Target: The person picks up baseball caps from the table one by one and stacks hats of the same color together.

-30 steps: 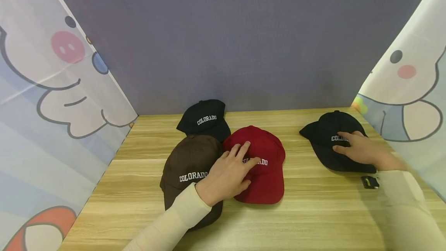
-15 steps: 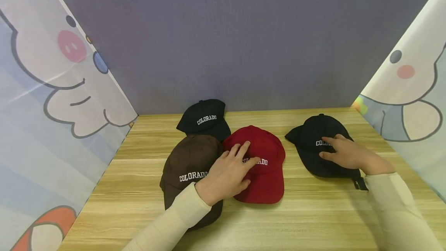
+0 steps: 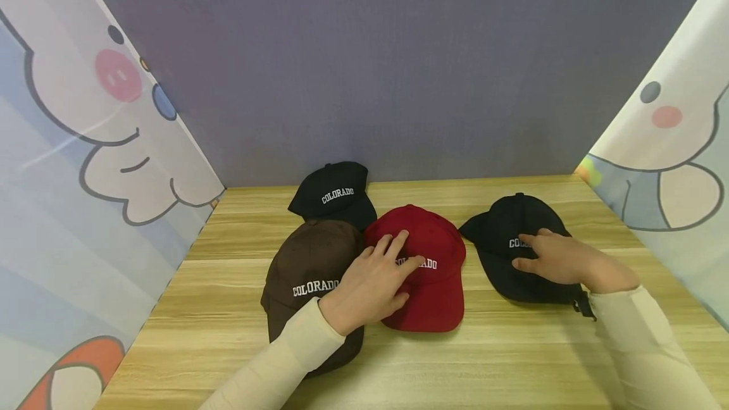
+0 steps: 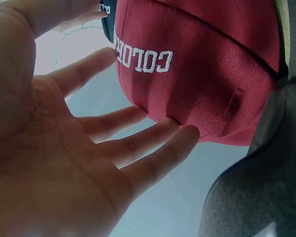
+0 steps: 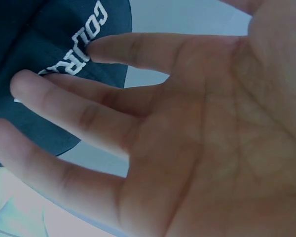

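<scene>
My left hand [image 3: 370,286] rests with spread fingers on the crown of a red baseball cap [image 3: 429,302] lettered COLORADO. In the left wrist view its fingertips touch the red cap [image 4: 202,74] near the white lettering. On the right, my right hand [image 3: 560,258] lies with extended fingers on the front of a black baseball cap [image 3: 507,277], partly covering its lettering. The right wrist view shows straight fingers across that black cap [image 5: 103,69]. The black cap's left tip is right at the red cap's edge, and its strap end [image 3: 583,305] sticks out beneath my wrist.
A brown cap [image 3: 310,258] lies left of the red one, partly under my left forearm. Behind it sits another black cap [image 3: 336,198] near the grey back panel [image 3: 398,68]. Cartoon-printed sheets [image 3: 74,112] flank the wooden table [image 3: 216,296].
My right hand has slid the black cap leftward and slightly toward me, close to the red cap. My left hand and the other caps have stayed in place.
</scene>
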### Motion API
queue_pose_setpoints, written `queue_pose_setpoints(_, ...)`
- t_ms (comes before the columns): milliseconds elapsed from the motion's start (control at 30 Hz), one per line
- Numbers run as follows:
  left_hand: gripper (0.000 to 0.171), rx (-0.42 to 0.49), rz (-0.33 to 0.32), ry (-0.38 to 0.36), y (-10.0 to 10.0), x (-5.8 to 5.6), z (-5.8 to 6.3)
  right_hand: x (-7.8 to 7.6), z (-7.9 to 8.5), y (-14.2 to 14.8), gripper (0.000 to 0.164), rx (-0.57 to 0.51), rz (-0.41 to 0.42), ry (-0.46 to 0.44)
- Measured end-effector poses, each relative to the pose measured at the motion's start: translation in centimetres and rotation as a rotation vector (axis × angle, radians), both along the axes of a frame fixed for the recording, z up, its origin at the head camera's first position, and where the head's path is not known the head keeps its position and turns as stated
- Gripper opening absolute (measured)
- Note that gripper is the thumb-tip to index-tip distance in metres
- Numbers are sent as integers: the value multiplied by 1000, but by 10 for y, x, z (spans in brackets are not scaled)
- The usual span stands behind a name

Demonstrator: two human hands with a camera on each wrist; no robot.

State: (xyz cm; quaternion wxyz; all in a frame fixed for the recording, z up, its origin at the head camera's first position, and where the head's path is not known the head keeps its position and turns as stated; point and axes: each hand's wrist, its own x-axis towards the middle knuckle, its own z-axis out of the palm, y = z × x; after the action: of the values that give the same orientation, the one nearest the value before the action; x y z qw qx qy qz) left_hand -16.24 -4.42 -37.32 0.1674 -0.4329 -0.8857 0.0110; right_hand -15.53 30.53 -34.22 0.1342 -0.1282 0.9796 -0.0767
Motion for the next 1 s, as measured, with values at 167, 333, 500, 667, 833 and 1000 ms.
queue_pose_setpoints(167,60,11,-5,-6,0,0,-1,3,-1,-5,82,30,-7,-6)
queue_pose_setpoints(333,60,17,-5,-21,0,0,-1,4,-1,-5,82,45,4,-1)
queue_pose_setpoints(500,60,20,-5,-25,0,0,-1,6,2,-5,81,37,11,-18)
queue_pose_setpoints(667,60,18,-2,-26,0,0,-1,7,4,-7,77,12,16,-32)
queue_pose_setpoints(833,59,24,-6,-22,0,-1,-2,6,4,-9,70,-27,38,-72)
queue_pose_setpoints(1000,60,20,-4,-24,1,-1,-1,6,0,-13,67,-14,39,-82)
